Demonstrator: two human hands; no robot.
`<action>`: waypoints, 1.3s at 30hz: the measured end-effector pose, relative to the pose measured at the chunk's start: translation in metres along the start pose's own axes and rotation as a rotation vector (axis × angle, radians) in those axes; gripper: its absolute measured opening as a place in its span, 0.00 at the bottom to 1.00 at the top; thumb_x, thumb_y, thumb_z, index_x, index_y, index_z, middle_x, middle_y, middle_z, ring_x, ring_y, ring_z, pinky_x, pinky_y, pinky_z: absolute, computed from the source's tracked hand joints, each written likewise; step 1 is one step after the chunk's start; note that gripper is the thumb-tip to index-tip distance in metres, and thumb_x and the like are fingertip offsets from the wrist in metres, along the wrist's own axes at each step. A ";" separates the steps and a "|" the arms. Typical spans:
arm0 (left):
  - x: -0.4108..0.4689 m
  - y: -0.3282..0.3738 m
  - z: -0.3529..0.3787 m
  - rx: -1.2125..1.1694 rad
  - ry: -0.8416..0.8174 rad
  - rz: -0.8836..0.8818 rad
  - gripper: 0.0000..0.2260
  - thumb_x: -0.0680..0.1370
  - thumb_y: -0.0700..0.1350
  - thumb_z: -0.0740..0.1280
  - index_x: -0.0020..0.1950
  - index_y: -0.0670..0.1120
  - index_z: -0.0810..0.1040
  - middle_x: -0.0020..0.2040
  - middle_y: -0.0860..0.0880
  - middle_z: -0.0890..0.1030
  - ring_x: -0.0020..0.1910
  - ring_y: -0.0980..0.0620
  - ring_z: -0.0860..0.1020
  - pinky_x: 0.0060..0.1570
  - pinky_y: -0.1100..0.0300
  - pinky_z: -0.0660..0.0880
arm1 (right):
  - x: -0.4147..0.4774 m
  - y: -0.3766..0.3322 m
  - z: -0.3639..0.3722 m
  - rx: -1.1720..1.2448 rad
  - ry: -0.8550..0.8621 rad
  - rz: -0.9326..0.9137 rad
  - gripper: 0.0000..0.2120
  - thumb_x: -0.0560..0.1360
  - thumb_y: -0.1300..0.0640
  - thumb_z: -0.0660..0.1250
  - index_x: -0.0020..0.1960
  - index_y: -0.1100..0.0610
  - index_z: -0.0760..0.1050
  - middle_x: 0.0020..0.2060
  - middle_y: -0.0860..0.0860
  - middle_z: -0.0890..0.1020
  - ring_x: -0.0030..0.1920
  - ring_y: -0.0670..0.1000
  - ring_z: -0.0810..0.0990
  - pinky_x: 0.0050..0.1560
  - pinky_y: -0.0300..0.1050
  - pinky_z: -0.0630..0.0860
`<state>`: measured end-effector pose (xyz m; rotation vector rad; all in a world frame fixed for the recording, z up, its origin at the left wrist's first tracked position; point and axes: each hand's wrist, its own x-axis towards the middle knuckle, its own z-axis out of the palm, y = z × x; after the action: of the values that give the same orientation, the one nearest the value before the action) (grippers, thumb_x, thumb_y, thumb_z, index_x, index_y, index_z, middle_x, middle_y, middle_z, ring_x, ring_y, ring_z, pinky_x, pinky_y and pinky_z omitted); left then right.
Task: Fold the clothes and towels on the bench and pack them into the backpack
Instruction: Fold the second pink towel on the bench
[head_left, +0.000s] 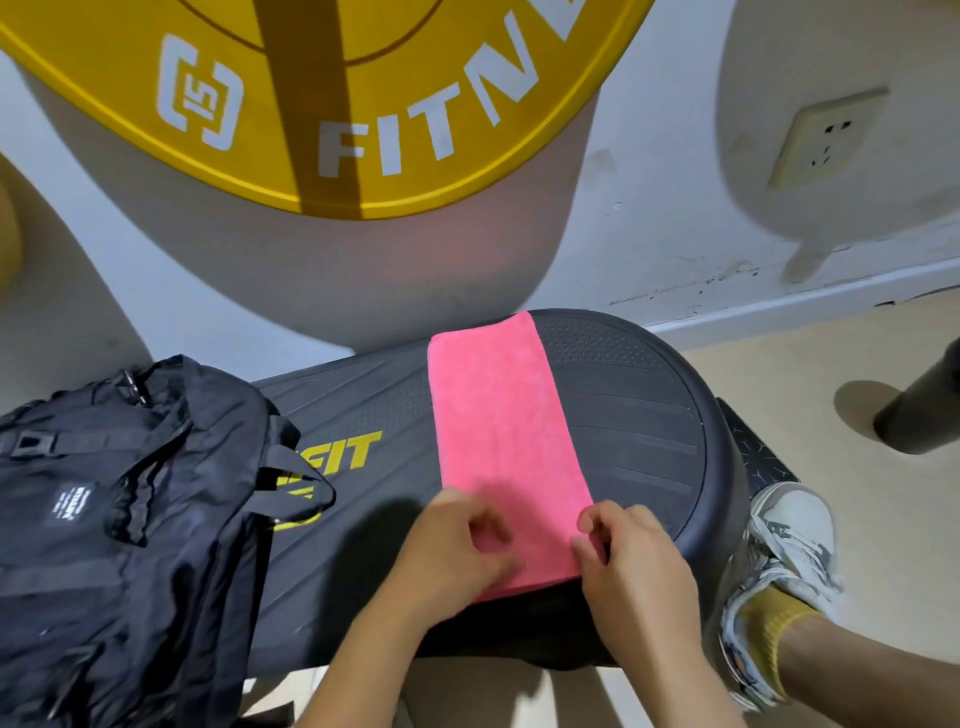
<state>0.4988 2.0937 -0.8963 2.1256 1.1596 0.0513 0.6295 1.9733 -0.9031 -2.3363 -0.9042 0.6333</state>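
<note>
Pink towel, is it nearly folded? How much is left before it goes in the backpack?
Done: the pink towel lies folded into a long strip on the bench. In hand: the left hand and right hand pinch its near end. Left: probably folding it shorter, then packing it into the backpack beside it, whose inside is hidden.

Before you, the dark bench (639, 410) carries a pink towel (498, 431) folded into a long strip at right and a black backpack (119, 493) at left.
</note>
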 end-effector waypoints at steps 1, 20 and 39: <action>-0.006 -0.003 -0.001 0.018 -0.047 0.010 0.12 0.62 0.47 0.77 0.39 0.58 0.77 0.46 0.57 0.72 0.45 0.64 0.71 0.42 0.75 0.65 | 0.001 0.001 -0.001 -0.010 0.003 -0.009 0.02 0.76 0.50 0.64 0.47 0.47 0.72 0.43 0.47 0.71 0.44 0.51 0.75 0.42 0.47 0.73; -0.047 -0.034 0.030 -0.145 0.357 0.147 0.18 0.60 0.30 0.59 0.34 0.49 0.84 0.36 0.62 0.75 0.40 0.66 0.75 0.41 0.77 0.67 | 0.010 0.019 0.005 -0.525 -0.103 -1.007 0.05 0.73 0.51 0.63 0.44 0.50 0.75 0.44 0.48 0.77 0.41 0.52 0.76 0.32 0.48 0.76; -0.042 -0.026 0.008 0.262 0.207 0.349 0.06 0.69 0.35 0.69 0.41 0.46 0.82 0.38 0.51 0.80 0.35 0.53 0.77 0.37 0.66 0.70 | 0.010 0.006 0.009 -0.635 0.047 -1.110 0.18 0.70 0.37 0.61 0.44 0.51 0.77 0.37 0.48 0.77 0.35 0.51 0.76 0.26 0.45 0.72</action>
<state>0.4572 2.0667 -0.9056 2.5877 0.9352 0.2986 0.6337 1.9792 -0.9159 -1.8098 -2.3278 -0.2147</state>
